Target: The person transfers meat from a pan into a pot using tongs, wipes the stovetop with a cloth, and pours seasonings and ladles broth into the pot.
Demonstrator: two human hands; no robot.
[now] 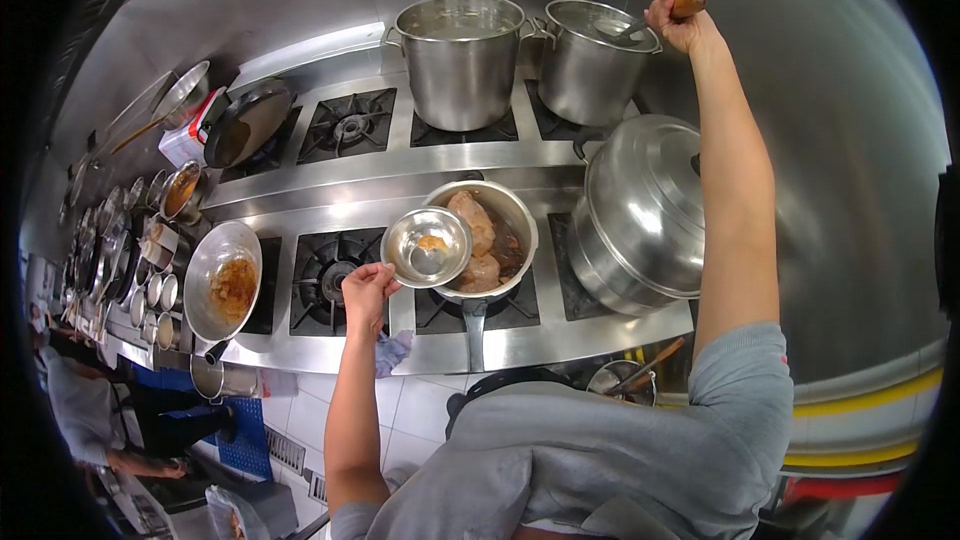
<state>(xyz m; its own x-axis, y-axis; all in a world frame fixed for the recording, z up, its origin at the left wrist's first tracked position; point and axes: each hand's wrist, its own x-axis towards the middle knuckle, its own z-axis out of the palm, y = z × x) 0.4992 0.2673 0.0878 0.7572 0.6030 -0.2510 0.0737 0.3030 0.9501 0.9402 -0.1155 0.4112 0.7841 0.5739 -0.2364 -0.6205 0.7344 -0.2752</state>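
Observation:
Pinched in my left hand is the rim of a small metal bowl with a little orange-brown stuff in its bottom. The bowl is held over the left side of a pressure-cooker-like pot, hiding part of it. Large browned pieces of meat lie in dark liquid inside that pot. My right hand is stretched far forward, closed around the wooden handle of a ladle. The ladle's metal end reaches into the tall stockpot at the back right; its bowl cannot be made out.
Another tall stockpot stands at the back middle. A big lidded pot sits right, under my right arm. To the left are a frying pan with brown residue and a tilted dark pan. A person stands far left.

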